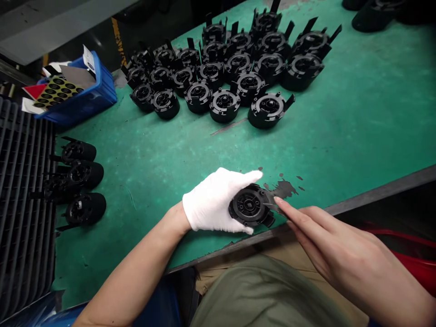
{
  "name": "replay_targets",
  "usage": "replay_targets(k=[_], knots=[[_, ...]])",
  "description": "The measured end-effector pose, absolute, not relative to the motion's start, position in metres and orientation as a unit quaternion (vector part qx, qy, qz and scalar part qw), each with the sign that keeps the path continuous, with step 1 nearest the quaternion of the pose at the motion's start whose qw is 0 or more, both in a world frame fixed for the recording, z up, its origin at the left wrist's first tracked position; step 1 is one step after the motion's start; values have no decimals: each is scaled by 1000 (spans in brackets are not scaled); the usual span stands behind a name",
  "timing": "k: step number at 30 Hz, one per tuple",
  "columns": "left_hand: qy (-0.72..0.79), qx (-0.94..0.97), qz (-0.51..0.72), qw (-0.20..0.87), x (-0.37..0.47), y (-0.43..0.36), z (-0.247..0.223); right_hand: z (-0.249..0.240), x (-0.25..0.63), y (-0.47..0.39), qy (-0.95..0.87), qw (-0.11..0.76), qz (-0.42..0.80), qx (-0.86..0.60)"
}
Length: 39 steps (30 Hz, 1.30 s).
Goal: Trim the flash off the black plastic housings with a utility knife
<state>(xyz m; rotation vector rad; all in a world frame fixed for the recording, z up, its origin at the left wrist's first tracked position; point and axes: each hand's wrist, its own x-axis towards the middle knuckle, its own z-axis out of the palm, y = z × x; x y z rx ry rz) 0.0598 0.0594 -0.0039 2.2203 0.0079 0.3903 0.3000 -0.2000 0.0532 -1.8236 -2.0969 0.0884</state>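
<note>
A round black plastic part is near the front edge of the green table, its ringed face turned up. My left hand, in a white glove, wraps round its left side with the thumb stretched along the top. My bare right hand comes from the right, fingers pinched on a thin blade-like tool. The tool's tip reaches the right rim of the part; whether it touches cannot be made out.
Several black housings stand in rows at the back of the green table. More housings lie at the left. A blue bin holds sticker sheets and papers. Dark patches mark the surface beyond the part.
</note>
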Motion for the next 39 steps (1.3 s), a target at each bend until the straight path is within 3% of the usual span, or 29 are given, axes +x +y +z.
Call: replay_targets(k=[8, 16, 30, 35, 39], knots=[[49, 895, 190, 401, 56, 58, -9, 34, 317, -202, -693, 235, 73, -678], [85, 891, 164, 414, 63, 56, -5, 35, 352, -169, -760, 175, 37, -625], [90, 890, 168, 414, 64, 56, -1, 54, 359, -141, -831, 164, -39, -530], [97, 879, 155, 440, 64, 57, -2, 49, 366, -152, -833, 177, 16, -524], [126, 869, 138, 458, 61, 58, 1, 48, 368, -162, -784, 234, 106, -565]])
